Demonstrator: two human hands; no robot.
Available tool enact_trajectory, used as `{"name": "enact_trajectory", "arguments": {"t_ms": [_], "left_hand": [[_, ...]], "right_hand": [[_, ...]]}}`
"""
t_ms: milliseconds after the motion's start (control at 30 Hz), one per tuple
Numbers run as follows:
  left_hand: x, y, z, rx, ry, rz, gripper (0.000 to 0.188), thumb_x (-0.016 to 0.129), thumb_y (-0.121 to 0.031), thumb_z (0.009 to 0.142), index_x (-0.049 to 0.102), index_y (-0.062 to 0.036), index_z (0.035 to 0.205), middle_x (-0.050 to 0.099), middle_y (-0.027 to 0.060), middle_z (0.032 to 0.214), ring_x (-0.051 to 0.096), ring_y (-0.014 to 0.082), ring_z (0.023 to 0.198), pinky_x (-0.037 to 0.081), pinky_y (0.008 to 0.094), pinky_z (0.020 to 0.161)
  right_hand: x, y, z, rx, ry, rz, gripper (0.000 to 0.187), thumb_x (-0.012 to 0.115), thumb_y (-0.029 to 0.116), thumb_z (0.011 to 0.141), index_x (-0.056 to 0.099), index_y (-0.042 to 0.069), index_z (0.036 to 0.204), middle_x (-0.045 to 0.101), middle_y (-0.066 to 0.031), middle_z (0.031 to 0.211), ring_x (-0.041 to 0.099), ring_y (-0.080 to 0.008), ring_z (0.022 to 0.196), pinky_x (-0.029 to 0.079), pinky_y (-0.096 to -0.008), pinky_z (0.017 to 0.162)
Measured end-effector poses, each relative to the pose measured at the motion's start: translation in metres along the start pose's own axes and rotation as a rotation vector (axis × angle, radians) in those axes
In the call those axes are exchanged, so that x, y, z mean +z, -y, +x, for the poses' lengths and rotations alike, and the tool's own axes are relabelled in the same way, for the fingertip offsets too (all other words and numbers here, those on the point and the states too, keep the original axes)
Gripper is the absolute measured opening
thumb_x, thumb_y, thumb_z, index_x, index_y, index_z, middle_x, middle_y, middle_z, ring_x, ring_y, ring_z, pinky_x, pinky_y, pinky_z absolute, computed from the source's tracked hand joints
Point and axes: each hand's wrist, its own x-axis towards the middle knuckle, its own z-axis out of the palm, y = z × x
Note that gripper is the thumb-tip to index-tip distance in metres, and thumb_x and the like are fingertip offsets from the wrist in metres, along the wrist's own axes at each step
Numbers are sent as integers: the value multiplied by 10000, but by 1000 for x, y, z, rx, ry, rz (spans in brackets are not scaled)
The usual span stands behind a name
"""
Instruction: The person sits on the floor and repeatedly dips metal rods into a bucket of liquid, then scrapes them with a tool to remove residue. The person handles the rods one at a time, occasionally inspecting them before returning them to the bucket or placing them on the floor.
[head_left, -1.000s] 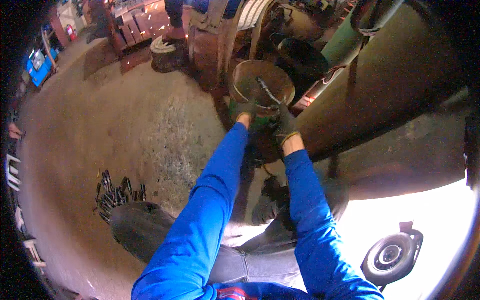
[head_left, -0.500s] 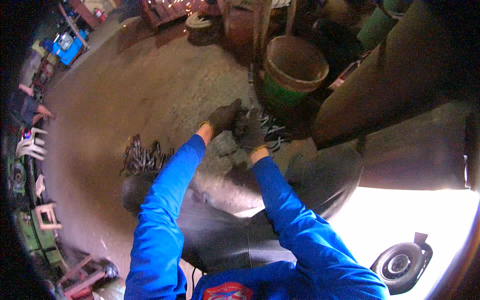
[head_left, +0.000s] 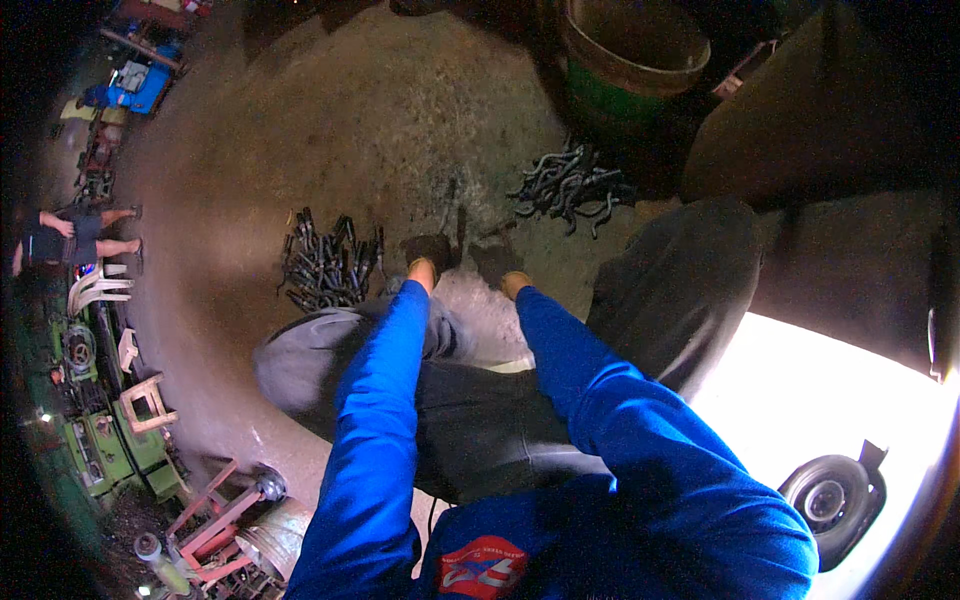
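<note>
My left hand [head_left: 428,247], in a dark glove, is low over the floor between my knees, its fingers seemingly closed. Just to its right a thin dark bar [head_left: 460,224] points away from me. My right hand [head_left: 493,262], also gloved, is close beside it, apart from the left, and looks closed too. Shadow hides what either hand grips. A heap of dark metal rods [head_left: 330,262] lies left of my left hand. Farther off to the right is a second pile, of bent, wavy metal rods [head_left: 572,186].
A green bucket [head_left: 640,75] with a rusty rim stands at the far right, beside a large dark curved surface [head_left: 820,120]. Along the left are white plastic chairs [head_left: 100,287], a stool [head_left: 147,403], green machinery [head_left: 105,445] and another person [head_left: 80,235]. A wheel [head_left: 825,500] is at lower right.
My hands have drawn back toward me and separated a little. My view has tipped downward, so the bucket sits higher in it and the right pile of rods is uncovered.
</note>
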Motion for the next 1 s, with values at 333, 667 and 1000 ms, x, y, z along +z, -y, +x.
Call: {"name": "enact_trajectory", "arguments": {"t_ms": [333, 667, 1000], "left_hand": [[3, 35, 0, -122, 18, 9, 295, 659, -332, 694, 709, -152, 922, 670, 135, 987, 654, 324, 901, 518, 436, 744], [-30, 55, -14, -151, -193, -183, 335, 561, -389, 792, 702, -116, 926, 661, 144, 997, 625, 356, 916, 487, 463, 784], [-49, 40, 1, -176, -223, -335, 390, 507, -360, 836, 678, -66, 1027, 614, 196, 1106, 574, 379, 1031, 451, 443, 886]], "right_hand": [[-16, -10, -49, 181, -134, -460, 610, 688, 397, 697, 535, 69, 1188, 596, -208, 1101, 586, -372, 1008, 477, -453, 860], [-8, -16, -39, -68, -158, -394, 525, 646, 350, 746, 548, 32, 1152, 632, -222, 1014, 625, -316, 967, 482, -472, 829], [9, -61, 6, -446, 20, 33, 278, 563, 320, 847, 605, 47, 877, 631, -181, 817, 618, -309, 755, 494, -425, 665]]}}
